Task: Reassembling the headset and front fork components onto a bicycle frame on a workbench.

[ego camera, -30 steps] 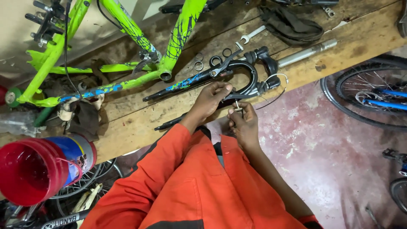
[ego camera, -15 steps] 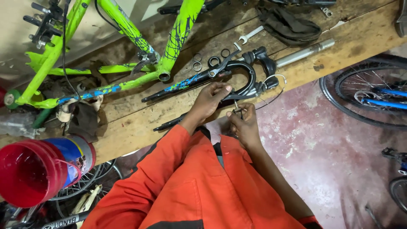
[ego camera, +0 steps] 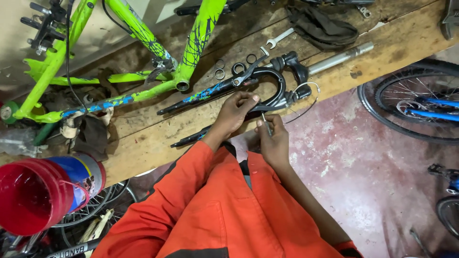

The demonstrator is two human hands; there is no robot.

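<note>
A black bicycle suspension fork (ego camera: 224,88) lies across the wooden workbench (ego camera: 158,129). My left hand (ego camera: 235,112) rests on the fork's lower leg near the arch, fingers curled over it. Just beside it, my right hand (ego camera: 272,141) pinches a thin metal tool (ego camera: 264,123) that points up at the fork leg. A thin wire (ego camera: 306,102) loops out from the fork at the bench edge. Both arms wear orange sleeves.
A bright green bike frame (ego camera: 143,57) lies at the back left. Small rings (ego camera: 220,74), a spanner (ego camera: 279,38), a silver tube (ego camera: 339,57) and a dark bag (ego camera: 322,26) sit behind the fork. A red bucket (ego camera: 28,196) stands lower left, wheels (ego camera: 411,110) at right.
My hands stay at the fork. My right hand has shifted slightly, with the thin tool now held more upright against the fork leg.
</note>
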